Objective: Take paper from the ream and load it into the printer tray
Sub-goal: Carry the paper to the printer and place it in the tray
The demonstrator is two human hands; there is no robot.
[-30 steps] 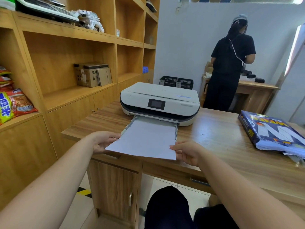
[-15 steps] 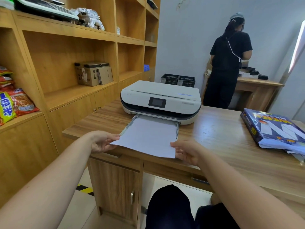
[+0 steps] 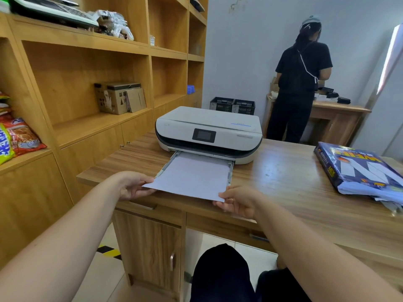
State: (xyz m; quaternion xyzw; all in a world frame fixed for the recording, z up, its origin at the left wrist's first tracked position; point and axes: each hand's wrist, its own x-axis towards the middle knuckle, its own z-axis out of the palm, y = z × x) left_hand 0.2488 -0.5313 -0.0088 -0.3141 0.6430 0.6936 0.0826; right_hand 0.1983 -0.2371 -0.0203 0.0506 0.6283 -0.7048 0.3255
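A white printer [image 3: 209, 129] stands on the wooden desk [image 3: 290, 192], its paper tray [image 3: 230, 171] pulled out toward me. A stack of white paper [image 3: 192, 175] lies partly in the tray, its near edge sticking out over the desk front. My left hand [image 3: 133, 185] grips the near left corner of the paper. My right hand [image 3: 236, 200] grips the near right corner. The blue ream wrapper [image 3: 359, 168], torn open at its near end, lies on the desk at the right.
Wooden shelving [image 3: 91, 88] with cardboard boxes [image 3: 118, 98] and snack bags [image 3: 17, 138] lines the left side. A person in black [image 3: 298, 83] stands at a second desk [image 3: 340, 118] behind. Two black crates [image 3: 232, 105] sit behind the printer. My knees are under the desk.
The paper has slid a little further into the tray, and both hands have moved forward with it. The view has shifted slightly.
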